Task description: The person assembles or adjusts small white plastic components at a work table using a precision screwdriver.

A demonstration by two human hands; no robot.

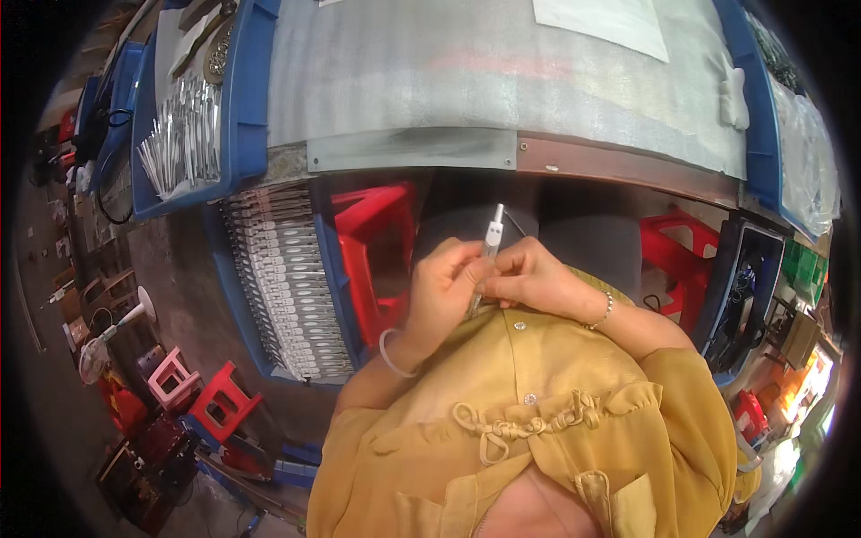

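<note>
A thin white stick (492, 235) is held close to the chest, pinched by the left hand (446, 289) and the right hand (531, 280), with its top poking up above the fingers. Rows of the same white sticks are packed in a blue bin (235, 296) down on the left, under the grey table (466, 81). The stick could be dropped or bent if it is squeezed too hard or the fingers slip.

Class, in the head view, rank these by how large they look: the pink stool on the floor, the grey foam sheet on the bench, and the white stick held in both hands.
1. Grey foam sheet, by far the largest.
2. Pink stool.
3. White stick, thin, partly hidden by the hands.
</note>
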